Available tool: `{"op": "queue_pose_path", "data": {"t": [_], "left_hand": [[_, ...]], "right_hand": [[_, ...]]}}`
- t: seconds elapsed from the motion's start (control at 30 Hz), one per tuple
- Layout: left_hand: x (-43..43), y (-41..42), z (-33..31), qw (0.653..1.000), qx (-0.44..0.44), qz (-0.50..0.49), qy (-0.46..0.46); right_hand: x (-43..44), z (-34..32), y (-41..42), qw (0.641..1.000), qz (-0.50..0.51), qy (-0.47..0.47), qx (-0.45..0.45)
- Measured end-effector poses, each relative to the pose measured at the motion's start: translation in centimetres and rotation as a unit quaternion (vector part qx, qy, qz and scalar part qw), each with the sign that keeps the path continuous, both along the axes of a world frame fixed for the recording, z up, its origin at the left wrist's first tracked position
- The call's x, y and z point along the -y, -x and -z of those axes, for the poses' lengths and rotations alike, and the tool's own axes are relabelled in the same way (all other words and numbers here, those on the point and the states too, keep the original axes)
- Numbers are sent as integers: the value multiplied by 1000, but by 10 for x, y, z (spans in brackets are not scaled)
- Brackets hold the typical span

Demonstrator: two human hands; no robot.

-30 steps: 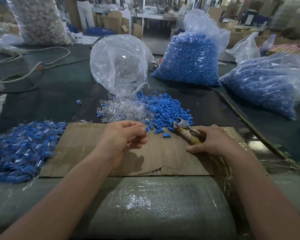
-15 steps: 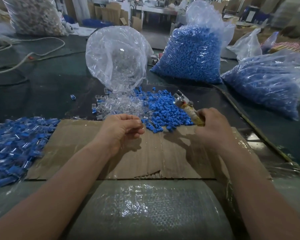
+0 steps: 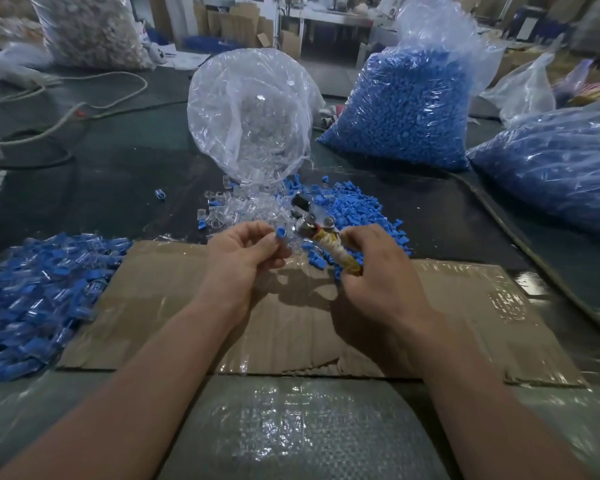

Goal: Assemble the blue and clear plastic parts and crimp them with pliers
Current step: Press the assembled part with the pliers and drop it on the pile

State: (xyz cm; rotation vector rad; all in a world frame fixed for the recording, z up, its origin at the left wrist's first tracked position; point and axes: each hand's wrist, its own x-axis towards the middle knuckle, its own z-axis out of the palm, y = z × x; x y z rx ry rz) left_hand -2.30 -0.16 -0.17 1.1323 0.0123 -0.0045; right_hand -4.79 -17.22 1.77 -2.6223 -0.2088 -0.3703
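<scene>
Blue part [image 3: 280, 233] pinched in left grip [image 3: 245, 258]; right grip [image 3: 374, 273] clenches pliers [image 3: 314, 225]; parts pile [image 3: 350, 207] beyond.

Glossy metal pliers [image 3: 309, 220] with seemingly tape-wrapped handles, matt blue plastic part [image 3: 280, 233], tape-glazed rough cardboard [image 3: 465, 306].

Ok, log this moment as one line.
stage: pre-crimp | left hand: pinches blue part | right hand: grips pliers | pliers: beside part
</scene>
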Motion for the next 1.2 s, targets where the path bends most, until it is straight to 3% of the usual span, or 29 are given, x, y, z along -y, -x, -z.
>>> {"op": "queue_pose_path", "data": {"t": [0.27, 1.2], "left_hand": [[4, -3, -1, 998, 68, -18, -4], [8, 4, -1, 997, 70, -31, -6]], "right_hand": [[-2, 3, 2, 999, -30, 29, -10], [-4, 3, -1, 998, -46, 11, -33]]}}
